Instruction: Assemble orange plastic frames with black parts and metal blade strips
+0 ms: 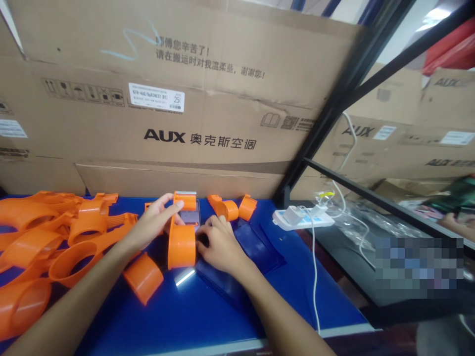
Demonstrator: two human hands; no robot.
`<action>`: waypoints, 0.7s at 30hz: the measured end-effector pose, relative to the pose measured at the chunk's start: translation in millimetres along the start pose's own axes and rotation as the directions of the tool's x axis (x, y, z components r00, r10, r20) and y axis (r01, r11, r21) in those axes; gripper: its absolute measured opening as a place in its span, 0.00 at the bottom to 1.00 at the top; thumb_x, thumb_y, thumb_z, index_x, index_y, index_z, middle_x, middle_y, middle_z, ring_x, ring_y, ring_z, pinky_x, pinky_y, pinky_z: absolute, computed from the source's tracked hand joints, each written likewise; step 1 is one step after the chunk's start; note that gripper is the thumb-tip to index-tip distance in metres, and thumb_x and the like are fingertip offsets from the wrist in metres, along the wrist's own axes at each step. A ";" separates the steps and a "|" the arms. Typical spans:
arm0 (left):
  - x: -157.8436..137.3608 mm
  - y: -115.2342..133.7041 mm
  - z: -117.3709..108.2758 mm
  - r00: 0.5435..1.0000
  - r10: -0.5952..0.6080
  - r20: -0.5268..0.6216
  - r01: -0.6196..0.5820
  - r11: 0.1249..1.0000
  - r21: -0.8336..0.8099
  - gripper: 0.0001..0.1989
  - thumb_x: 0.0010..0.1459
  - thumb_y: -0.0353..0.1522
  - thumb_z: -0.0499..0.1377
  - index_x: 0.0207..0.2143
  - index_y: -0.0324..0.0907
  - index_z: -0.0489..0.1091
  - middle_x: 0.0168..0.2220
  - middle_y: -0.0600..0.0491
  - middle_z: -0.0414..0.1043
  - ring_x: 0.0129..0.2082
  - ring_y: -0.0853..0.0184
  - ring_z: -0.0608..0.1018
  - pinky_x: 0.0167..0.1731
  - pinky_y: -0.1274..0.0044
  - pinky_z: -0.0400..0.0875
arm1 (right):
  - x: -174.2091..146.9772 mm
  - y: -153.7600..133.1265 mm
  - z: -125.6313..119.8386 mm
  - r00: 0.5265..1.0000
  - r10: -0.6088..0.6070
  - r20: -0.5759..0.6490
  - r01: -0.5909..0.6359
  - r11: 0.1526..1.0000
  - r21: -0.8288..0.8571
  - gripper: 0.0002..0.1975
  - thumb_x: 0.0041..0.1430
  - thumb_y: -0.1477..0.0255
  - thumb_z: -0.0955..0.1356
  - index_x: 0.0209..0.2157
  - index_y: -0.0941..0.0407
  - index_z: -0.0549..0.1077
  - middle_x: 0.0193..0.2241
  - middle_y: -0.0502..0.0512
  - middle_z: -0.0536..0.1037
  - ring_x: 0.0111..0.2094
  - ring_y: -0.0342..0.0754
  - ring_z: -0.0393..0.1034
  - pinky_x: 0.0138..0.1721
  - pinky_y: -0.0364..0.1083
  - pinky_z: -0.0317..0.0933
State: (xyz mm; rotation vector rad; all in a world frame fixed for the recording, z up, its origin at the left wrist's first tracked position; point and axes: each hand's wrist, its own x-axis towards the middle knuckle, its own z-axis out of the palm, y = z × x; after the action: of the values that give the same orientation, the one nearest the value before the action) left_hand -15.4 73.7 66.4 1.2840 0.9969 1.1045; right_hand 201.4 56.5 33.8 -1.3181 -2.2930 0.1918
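Observation:
My left hand (161,217) is closed around an orange plastic part (181,247), which has a wide curved ring at the near end and a smaller piece at the far end. My right hand (220,244) is beside the part's right edge, its fingers curled in a pinch; what lies between the fingertips is hidden. Dark blue plastic sheets (260,244) lie under and beside this hand. Behind the held part, a phone-like flat object (190,217) is partly covered. A loose orange ring piece (144,278) rests on the blue table just left of the part.
Several orange ring parts (31,247) are heaped at the left. Smaller orange pieces (228,208) lie behind my right hand. A white power strip (302,217) with cables sits by the black rack post (315,128). Large cardboard boxes (208,118) wall off the back. Another person's hand (458,225) shows far right.

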 end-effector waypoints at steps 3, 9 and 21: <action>-0.5 0.3 -0.4 1.000 -0.002 0.016 0.001 1.000 0.020 0.24 0.61 0.48 0.62 0.54 0.45 0.67 0.29 0.52 0.80 0.22 0.66 0.78 0.25 0.76 0.71 | 3.2 1.8 -8.5 0.989 0.047 -0.143 -0.035 0.996 0.084 0.05 0.59 0.71 0.71 0.38 0.54 0.78 0.38 0.57 0.75 0.43 0.55 0.67 0.47 0.55 0.62; -2.7 -0.6 2.8 0.994 -0.044 0.100 0.036 0.996 0.077 0.24 0.62 0.46 0.61 0.55 0.45 0.65 0.32 0.49 0.81 0.27 0.63 0.81 0.28 0.74 0.73 | 3.5 -5.4 -24.6 0.870 0.091 -0.485 0.051 0.961 0.271 0.10 0.66 0.67 0.68 0.46 0.54 0.74 0.38 0.56 0.79 0.37 0.52 0.73 0.42 0.51 0.67; -7.2 -4.6 10.5 0.969 -0.034 0.246 -0.022 0.975 0.222 0.22 0.63 0.44 0.60 0.55 0.47 0.65 0.33 0.48 0.82 0.29 0.61 0.82 0.27 0.75 0.72 | 2.7 -8.9 -23.9 0.858 -0.080 -0.508 0.211 0.956 0.204 0.13 0.65 0.70 0.68 0.50 0.50 0.78 0.32 0.54 0.78 0.38 0.53 0.73 0.42 0.54 0.70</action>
State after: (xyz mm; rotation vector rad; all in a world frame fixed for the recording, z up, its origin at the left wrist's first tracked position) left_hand -6.3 64.6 62.1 1.5581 0.9525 0.8174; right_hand 204.7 51.3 58.7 -0.9232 -1.8454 0.0774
